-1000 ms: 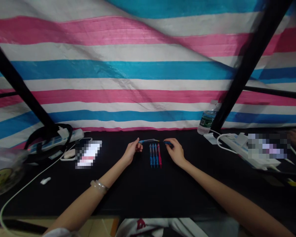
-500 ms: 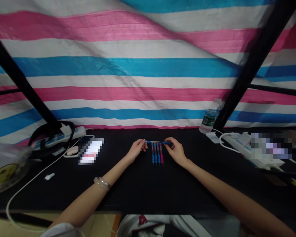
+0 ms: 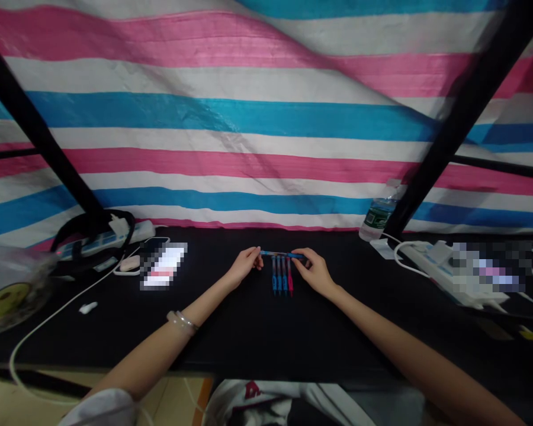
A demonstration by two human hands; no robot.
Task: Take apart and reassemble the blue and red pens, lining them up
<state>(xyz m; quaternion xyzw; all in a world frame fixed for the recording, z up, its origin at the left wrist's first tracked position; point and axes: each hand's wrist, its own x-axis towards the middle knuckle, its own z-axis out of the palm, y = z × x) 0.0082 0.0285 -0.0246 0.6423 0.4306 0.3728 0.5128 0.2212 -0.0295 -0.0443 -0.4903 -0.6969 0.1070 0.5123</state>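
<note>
A blue pen (image 3: 273, 254) lies crosswise between my two hands, just past the tops of a row of pens. My left hand (image 3: 246, 264) pinches its left end between thumb and fingertips. At the other end, my right hand (image 3: 313, 269) has its thumb and fingers closed on the darker blue grip. Below it, several pens stand side by side in a neat row on the black table (image 3: 249, 337): blue pens (image 3: 279, 278) and, at the right end, a pink pen (image 3: 290, 281).
Left of my hands are a pixelated phone (image 3: 164, 266), a pink earbud case (image 3: 129, 264), a white earbud (image 3: 88, 307), a power strip (image 3: 142, 231) and a plastic bag (image 3: 9, 296). To the right stand a water bottle (image 3: 376, 217) and another power strip (image 3: 444, 275). A striped sheet (image 3: 249, 112) hangs behind.
The crosswise pen now tilts slightly, its left end a little higher than before. Both hands keep hold of it. The camera view has shifted slightly; the row of pens looks unchanged.
</note>
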